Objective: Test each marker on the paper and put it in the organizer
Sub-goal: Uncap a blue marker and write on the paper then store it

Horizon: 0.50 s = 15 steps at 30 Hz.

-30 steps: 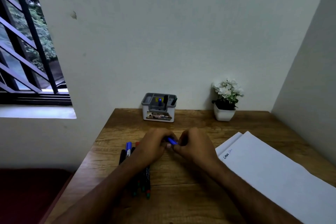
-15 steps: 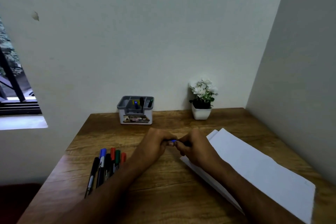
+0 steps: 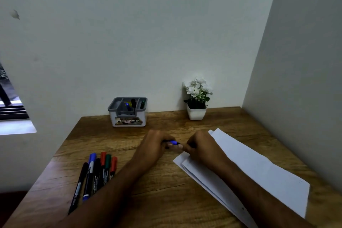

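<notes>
A slim blue-capped marker (image 3: 173, 142) lies crosswise between the two hands, its long axis running left to right. The left hand (image 3: 154, 146) is curled around one end and the right hand (image 3: 200, 145) around the other. The right wrist rests on white paper sheets (image 3: 255, 168). Beyond the left hand stands a grey-and-white plastic organizer (image 3: 128, 118).

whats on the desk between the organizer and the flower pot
Nothing: in the head view, bare wooden desk runs between the organizer and the flower pot. Both hands sit nearer the camera, closed on a blue marker.
</notes>
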{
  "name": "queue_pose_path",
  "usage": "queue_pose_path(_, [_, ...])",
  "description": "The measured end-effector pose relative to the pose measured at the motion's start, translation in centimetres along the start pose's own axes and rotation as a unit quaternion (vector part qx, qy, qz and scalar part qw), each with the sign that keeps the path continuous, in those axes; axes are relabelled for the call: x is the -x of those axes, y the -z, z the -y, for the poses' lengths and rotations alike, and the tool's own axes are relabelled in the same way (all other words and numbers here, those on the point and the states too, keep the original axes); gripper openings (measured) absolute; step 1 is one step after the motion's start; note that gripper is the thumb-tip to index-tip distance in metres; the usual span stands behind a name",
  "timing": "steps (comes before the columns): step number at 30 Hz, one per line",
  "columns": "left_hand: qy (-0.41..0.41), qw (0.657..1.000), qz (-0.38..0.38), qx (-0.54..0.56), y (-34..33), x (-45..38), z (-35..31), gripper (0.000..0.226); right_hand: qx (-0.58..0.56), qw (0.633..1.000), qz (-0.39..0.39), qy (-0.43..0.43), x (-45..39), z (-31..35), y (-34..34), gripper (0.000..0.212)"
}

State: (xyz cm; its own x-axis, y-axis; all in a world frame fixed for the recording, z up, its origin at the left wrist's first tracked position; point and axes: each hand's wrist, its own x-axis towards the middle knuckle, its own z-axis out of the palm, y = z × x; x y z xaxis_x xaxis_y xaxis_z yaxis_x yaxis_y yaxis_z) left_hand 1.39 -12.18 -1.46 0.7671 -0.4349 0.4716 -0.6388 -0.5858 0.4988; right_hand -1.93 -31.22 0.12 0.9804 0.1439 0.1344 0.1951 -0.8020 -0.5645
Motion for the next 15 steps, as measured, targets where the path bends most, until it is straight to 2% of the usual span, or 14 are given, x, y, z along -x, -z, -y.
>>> queue_pose_path(4, [0.038,0.998,0.017,-0.039,-0.3,-0.6,0.7,0.017,0.017,0.999,-0.005,-0.034,0.4,-0.5,1.1,0.033])
queue_pose_path(8, [0.052,0.995,0.051,-0.07,-1.2,-1.0,0.6,0.026,-0.048,0.997,-0.045,-0.048,0.6,-1.1,1.5,0.017])
queue_pose_path(12, [0.053,0.994,0.057,-0.083,-1.4,-0.9,0.6,0.027,-0.146,0.985,-0.075,-0.05,1.1,-1.5,1.6,0.032])
queue_pose_path(15, [0.055,0.993,0.061,-0.089,-1.4,-1.0,0.6,0.029,-0.266,0.96,-0.064,-0.054,1.9,-1.4,1.9,0.038])
